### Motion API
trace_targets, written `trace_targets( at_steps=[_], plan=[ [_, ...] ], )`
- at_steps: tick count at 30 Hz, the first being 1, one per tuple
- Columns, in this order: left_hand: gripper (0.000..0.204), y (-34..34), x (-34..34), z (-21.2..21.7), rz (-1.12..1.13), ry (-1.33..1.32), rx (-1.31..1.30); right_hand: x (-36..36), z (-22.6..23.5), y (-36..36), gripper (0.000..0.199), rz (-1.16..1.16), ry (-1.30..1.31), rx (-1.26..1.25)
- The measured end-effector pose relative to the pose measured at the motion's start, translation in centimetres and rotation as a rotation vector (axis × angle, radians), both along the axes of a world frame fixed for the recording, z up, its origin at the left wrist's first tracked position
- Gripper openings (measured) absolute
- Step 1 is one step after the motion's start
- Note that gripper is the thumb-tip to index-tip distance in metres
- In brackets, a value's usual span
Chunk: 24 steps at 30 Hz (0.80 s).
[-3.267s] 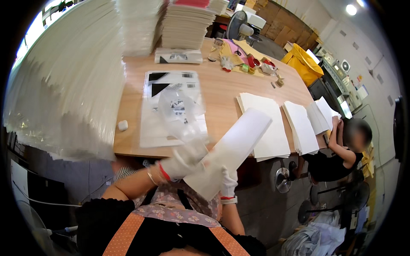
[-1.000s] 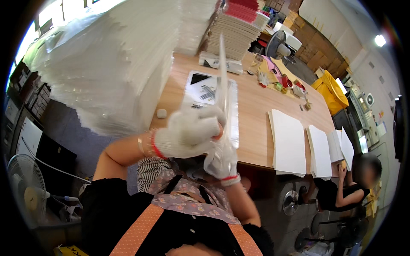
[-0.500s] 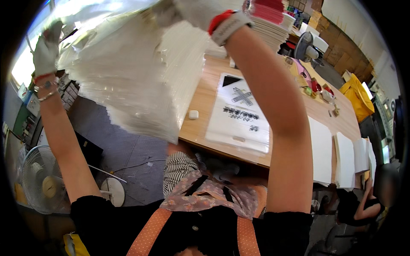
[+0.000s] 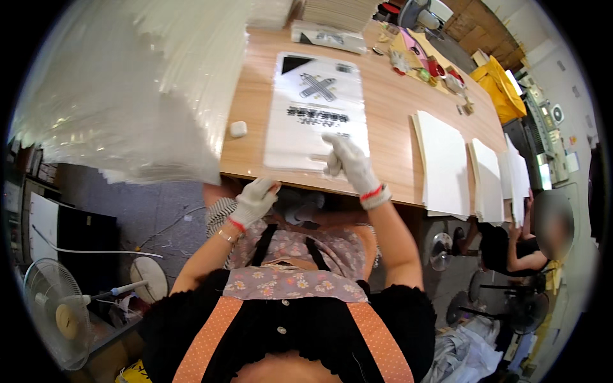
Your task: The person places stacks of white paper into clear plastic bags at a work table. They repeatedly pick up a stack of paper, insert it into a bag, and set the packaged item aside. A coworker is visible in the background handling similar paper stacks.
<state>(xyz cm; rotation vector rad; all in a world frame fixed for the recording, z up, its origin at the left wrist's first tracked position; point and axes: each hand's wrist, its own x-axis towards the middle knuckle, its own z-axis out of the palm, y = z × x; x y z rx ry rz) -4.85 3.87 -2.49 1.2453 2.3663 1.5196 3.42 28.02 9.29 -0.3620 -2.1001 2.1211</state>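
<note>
My left hand (image 4: 255, 201), in a white glove, hangs at the table's front edge with its fingers curled in and nothing visible in them. My right hand (image 4: 352, 167), also gloved, is over the lower right part of a printed plastic bag (image 4: 290, 137), thumb and forefinger apart. Whether it touches the bag I cannot tell. That bag lies flat, with a black corner, crossed pencils and dark lettering. To the left rises a big pile of clear plastic sleeves (image 4: 128, 83), its near edge overhanging the table.
A small white case (image 4: 238, 129) sits between pile and bag. White paper stacks (image 4: 442, 163) line the right side of the table (image 4: 389, 121). Farther back are a folded printed bag (image 4: 329, 38) and small tools. A fan (image 4: 60, 313) stands lower left; another person (image 4: 511, 246) sits at right.
Both hands have come down from the raised plastic sleeves, which are let go and rest at the left. My right hand is now over the printed bag, my left by the table edge.
</note>
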Motion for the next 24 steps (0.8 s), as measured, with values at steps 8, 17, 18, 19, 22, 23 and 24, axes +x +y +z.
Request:
trace_targets(
  at_steps=[8, 17, 18, 19, 22, 23, 24],
  plan=[
    [0.037, 12.6, -2.7, 1.6, -0.16, 0.168, -0.586, 14.1, -10.2, -1.8, 0.039, -0.486, -0.4, -0.352],
    [0.023, 9.7, -5.0, -1.4, -0.184, 0.383, -0.361, 14.1, -12.2, -2.7, 0.038, -0.525, -0.47, -0.435],
    [0.022, 9.8, -5.4, -1.5, -0.227, 0.316, -0.379, 13.1, -11.8, -2.7, 0.037, -0.464, -0.5, -0.4],
    [0.02, 9.9, -5.8, -1.6, -0.27, 0.249, -0.396, 12.4, -12.1, -2.7, 0.036, -0.412, -0.46, -0.393],
    [0.019, 11.0, -5.5, 0.7, -0.201, -0.004, -0.476, 11.1, -12.3, -2.5, 0.036, -0.274, -0.357, -0.405],
    [0.019, 11.6, -5.3, 1.7, -0.143, -0.084, -0.509, 10.7, -12.4, -2.5, 0.036, -0.262, -0.35, -0.401],
    [0.019, 12.1, -5.1, 1.8, -0.112, 0.057, -0.44, 10.4, -12.6, -2.6, 0.037, -0.246, -0.355, -0.397]
  ],
)
